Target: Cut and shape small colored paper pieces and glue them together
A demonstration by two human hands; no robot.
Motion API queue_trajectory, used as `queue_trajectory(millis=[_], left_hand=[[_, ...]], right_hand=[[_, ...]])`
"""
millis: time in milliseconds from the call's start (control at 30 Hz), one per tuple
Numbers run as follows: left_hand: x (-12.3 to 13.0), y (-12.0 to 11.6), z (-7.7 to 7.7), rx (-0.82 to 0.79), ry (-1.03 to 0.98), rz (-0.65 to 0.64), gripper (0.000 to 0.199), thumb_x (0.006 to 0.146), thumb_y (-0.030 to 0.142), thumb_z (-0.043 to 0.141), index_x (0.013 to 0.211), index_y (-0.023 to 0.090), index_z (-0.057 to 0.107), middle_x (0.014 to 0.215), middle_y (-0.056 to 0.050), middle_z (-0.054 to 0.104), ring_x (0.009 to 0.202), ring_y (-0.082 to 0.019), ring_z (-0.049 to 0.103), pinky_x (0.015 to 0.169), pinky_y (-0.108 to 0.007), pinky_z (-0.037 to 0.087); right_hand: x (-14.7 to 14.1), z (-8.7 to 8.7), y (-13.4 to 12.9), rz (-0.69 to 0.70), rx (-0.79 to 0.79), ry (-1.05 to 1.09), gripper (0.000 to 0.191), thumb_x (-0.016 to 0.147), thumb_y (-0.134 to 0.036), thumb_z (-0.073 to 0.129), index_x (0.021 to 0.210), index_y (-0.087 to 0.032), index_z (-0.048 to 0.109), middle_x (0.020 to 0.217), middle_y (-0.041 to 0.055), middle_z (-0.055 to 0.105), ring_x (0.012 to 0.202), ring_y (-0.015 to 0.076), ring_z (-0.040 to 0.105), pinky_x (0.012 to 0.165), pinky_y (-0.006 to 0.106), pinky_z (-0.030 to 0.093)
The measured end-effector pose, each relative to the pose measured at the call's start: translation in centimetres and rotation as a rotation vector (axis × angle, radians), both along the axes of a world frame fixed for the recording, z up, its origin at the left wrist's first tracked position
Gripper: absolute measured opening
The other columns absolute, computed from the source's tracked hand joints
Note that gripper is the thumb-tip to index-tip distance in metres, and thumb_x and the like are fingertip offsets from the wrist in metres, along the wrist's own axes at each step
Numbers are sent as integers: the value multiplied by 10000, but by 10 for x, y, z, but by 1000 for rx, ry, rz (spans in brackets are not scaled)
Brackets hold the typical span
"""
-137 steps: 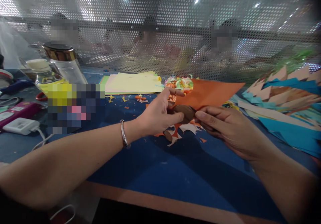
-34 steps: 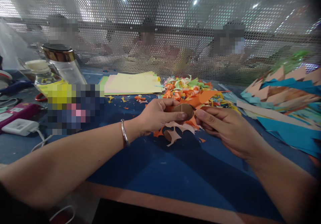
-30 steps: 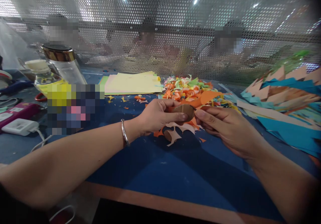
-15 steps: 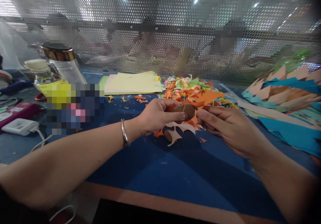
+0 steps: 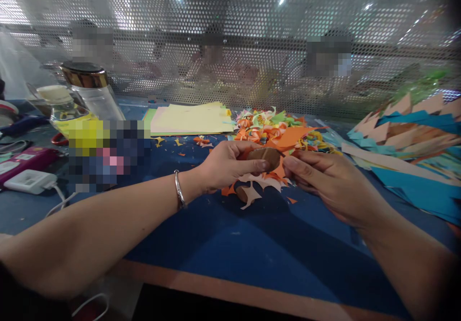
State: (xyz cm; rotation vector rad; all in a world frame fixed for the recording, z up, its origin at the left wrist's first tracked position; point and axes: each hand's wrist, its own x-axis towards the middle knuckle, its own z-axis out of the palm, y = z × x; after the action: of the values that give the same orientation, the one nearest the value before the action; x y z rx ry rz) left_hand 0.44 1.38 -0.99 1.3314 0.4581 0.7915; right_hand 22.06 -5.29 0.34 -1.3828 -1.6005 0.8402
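My left hand [image 5: 228,167] is closed on a brown leaf-shaped piece [image 5: 264,158], thumb on the near face. Just right of it, my right hand [image 5: 309,172] is closed in a pinch near the piece's pointed end. A thin dark bit shows at those fingertips, too small to name. Orange paper [image 5: 293,138] lies behind the fingers. Below the hands are pale pink paper offcuts [image 5: 266,183], and another brown piece [image 5: 246,194] lies partly under one of them.
A heap of coloured paper scraps [image 5: 262,124] lies behind the hands. A stack of paper sheets [image 5: 190,118] is at the back. Folded paper [image 5: 414,177] fans out at right; bottles [image 5: 57,102] and a white charger [image 5: 30,181] stand left. A perforated screen [image 5: 230,81] closes the back.
The brown piece has tilted slightly in my left hand, showing more of its face. Both hands stay almost in place.
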Motion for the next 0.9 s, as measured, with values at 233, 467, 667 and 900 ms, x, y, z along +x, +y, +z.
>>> queue_trajectory(millis=[233,467,667,900], left_hand=[[0,0,1,8,7,-17,239,756,238,897,942,141,783,809,-5,712,732,-86,626,695,-235,483],[0,0,2,13,-15,-52,367,670,319,970,912,122,777,789,-3,709,695,-85,615,691,-249,490],[0,1,4,55,12,-61,337,666,318,965,876,125,785,729,16,687,647,-68,588,657,-226,482],[-3,2,7,63,51,-76,195,735,202,882,901,136,806,774,-1,717,697,-74,614,685,-216,492]], right_hand=[[-3,3,-2,6,-17,-1,659,762,-828,730,649,-184,646,600,-24,437,517,90,333,460,251,258],[-1,4,0,34,4,-58,671,778,-839,706,622,-198,582,567,-41,382,503,92,301,439,254,235],[-2,9,-1,65,53,-141,678,820,-837,659,587,-213,533,577,-22,401,514,110,327,441,263,248],[0,9,-1,71,85,-198,638,859,-797,649,612,-212,587,581,-16,410,533,123,343,465,269,258]])
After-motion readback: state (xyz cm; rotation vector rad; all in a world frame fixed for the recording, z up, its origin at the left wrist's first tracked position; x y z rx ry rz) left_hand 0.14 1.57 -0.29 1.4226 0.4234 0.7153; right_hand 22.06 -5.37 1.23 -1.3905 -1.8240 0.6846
